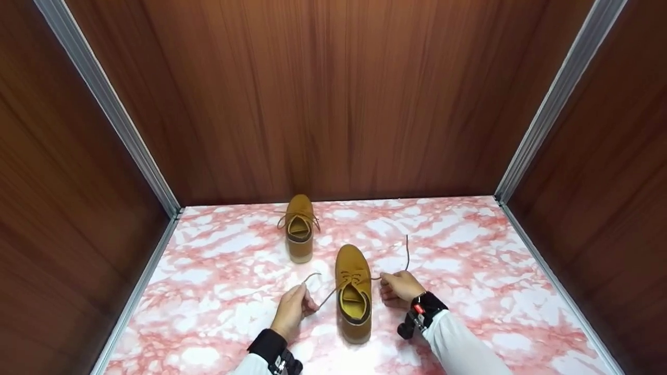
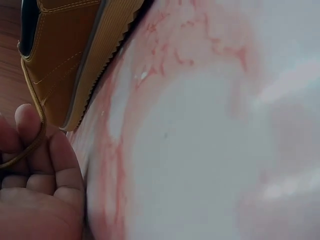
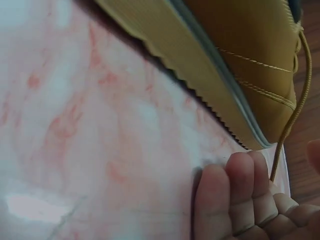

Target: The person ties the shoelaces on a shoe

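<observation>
Holding a thin, braided, golden-brown cord lace (image 3: 308, 70) out to both sides of a mustard-tan, round-toed shoe (image 1: 353, 263).
Pinched in the grip of the left hand (image 1: 292, 307) and likewise in that of the right hand (image 1: 401, 286), leaving loose tips beyond: curled at left, gently bowed at right. Set between both hands, toe pointing away, on a glossy, pink-and-white marbled surface (image 1: 208, 291); smooth above, with raised stitching, yellow lining and a thick, pale-tan, saw-edged sole (image 3: 187, 65). Farther off, to the left: a matching tan lace-up shoe (image 1: 300, 249) with thin loops either side. Enclosed by reddish-brown, wood-grain panels (image 1: 333, 104) with grey, ridged corner strips (image 1: 109, 99).
</observation>
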